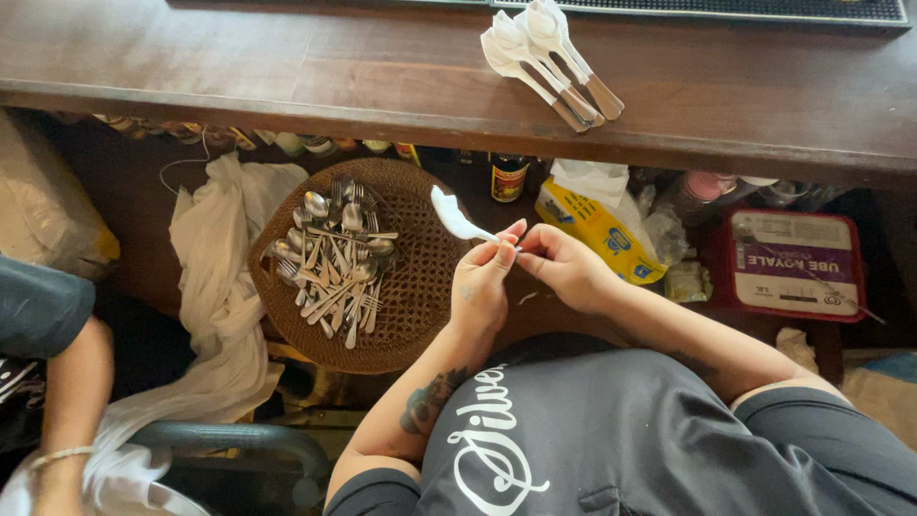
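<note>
- Your left hand [480,287] pinches one end of a spoon wrapped in white napkin [457,218], thumb and forefinger closed narrowly on it; the wrapped bowl of the spoon points up and left, just right of the basket.
- Your right hand [565,265] meets the left at the same end, fingers curled tight around the napkin's loose tail. Both hands sit at the centre of the frame, touching each other.
- To my eye the wrap is at its finishing twist. Keep the left pinch firm so the spoon does not turn inside the napkin, and roll the tail with the right fingers only.
- Pull the napkin snug along the handle before you let go; a slack end would likely unwind.
- The round woven basket [417,287] lies left of centre, holding a pile of bare spoons and forks [336,258]. It is just beside your left hand.
- Four finished wrapped spoons [549,59] lie together on the dark wooden counter [287,67] at the upper middle of the frame, handles pointing down and right.
- A white cloth [218,287] hangs left of the basket, and a yellow packet of napkins [600,225] sits right of your hands.
- Another person's arm [67,401] shows at the lower left edge, well apart from you.
</note>
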